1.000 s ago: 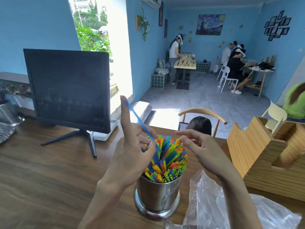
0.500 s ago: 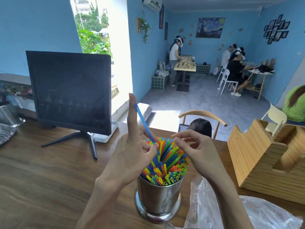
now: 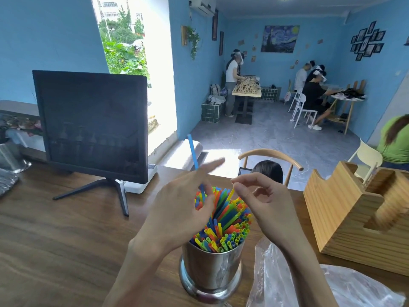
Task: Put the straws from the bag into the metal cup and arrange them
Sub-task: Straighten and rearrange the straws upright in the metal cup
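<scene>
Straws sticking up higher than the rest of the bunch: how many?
2. A blue straw held by the left hand, and a yellow straw pinched by the right hand. Others may hide behind the hands.

Shiny silver metal cup [image 3: 211, 270] holds a mixed bundle of plastic straws [image 3: 223, 227] in blue, yellow, green, orange and red; one long light-blue straw [image 3: 193, 151] sticks up above the cup, one yellow straw [image 3: 230, 194] just right of it. Left of the cup: black flat monitor [image 3: 93, 127] on a black stand, on the dark brown wood-grain tabletop [image 3: 55, 240]. Right of the cup: clear crinkled plastic bag [image 3: 345, 289] and pale striped-grain pine wooden box [image 3: 345, 218]; walls behind the cup sky blue.
</scene>
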The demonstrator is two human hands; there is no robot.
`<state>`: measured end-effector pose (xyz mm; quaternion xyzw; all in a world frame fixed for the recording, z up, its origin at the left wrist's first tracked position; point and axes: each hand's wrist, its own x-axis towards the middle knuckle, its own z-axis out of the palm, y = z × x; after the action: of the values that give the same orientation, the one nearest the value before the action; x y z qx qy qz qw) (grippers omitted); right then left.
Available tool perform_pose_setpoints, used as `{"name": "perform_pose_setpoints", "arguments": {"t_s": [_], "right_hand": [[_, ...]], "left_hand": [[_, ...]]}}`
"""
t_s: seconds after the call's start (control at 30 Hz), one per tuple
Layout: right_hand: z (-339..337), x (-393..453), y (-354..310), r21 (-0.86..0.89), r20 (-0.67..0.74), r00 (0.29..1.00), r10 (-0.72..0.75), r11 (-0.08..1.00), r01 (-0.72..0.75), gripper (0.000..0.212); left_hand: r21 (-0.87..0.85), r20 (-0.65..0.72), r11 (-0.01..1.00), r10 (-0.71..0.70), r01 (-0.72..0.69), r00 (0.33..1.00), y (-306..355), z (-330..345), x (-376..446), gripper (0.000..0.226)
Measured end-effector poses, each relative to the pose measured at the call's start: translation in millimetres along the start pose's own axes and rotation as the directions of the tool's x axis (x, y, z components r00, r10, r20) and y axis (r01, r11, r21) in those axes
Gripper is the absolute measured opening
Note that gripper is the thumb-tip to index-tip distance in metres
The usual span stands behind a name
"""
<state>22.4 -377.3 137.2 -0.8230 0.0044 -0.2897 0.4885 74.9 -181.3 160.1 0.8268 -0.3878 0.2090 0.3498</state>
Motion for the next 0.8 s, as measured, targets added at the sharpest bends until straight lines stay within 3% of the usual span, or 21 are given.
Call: {"name": "perform_pose_setpoints", "arguments": {"t_s": [0.07, 0.1, 0.27, 0.33, 0.37, 0.47, 0.5, 0.6, 0.7, 0.8], "right_hand": [[-1, -2, -6, 0.044, -0.042, 0.998, -0.047, 0.998, 0.048, 0.01], [-2, -3, -8, 0.075, -0.057, 0.996, -0.063, 0.995, 0.067, 0.008], [-6, -6, -17, 0.108, -0.09, 0.991, -0.102, 0.988, 0.111, 0.015], [-7, -6, -17, 0.106, -0.082, 0.992, -0.094, 0.989, 0.102, 0.014], [-7, -5, -17, 0.108, -0.081, 0.993, -0.091, 0.989, 0.099, 0.014], [-8, -6, -18, 0.12, -0.092, 0.991, -0.093, 0.987, 0.103, 0.014], [-8, -6, -19, 0.127, -0.103, 0.99, -0.099, 0.986, 0.111, 0.014], [-8, -8, -21, 0.174, -0.16, 0.98, -0.121, 0.974, 0.148, 0.009], [-7, -9, -24, 0.222, -0.216, 0.966, -0.139, 0.957, 0.188, 0.01], [-6, -11, -28, 0.24, -0.292, 0.938, -0.186, 0.935, 0.26, 0.009]], "left_hand": [[-0.013, -0.002, 1.0, -0.007, 0.007, 1.0, 0, 4, 1, 0.039], [-0.025, 0.014, 1.0, -0.013, 0.013, 1.0, 1, 6, 1, 0.039], [-0.149, 0.047, 0.987, -0.05, 0.056, 0.998, 7, 8, 1, 0.109], [-0.213, 0.023, 0.973, -0.09, 0.092, 0.996, 6, 10, 2, 0.118], [-0.196, 0.022, 0.975, -0.098, 0.101, 0.995, 6, 11, 2, 0.109], [0.002, 0.016, 0.998, -0.056, 0.056, 0.998, 0, 16, 1, 0.038], [0.047, 0.053, 0.997, -0.066, 0.064, 0.996, -3, 17, 1, 0.029], [0.139, 0.198, 0.989, -0.068, 0.041, 0.978, -7, 22, -2, 0.045], [-0.009, 0.16, 0.996, -0.089, 0.092, 0.983, -5, 20, -2, 0.032], [-0.09, 0.194, 0.991, -0.084, 0.103, 0.977, -2, 20, 0, 0.035]]}}
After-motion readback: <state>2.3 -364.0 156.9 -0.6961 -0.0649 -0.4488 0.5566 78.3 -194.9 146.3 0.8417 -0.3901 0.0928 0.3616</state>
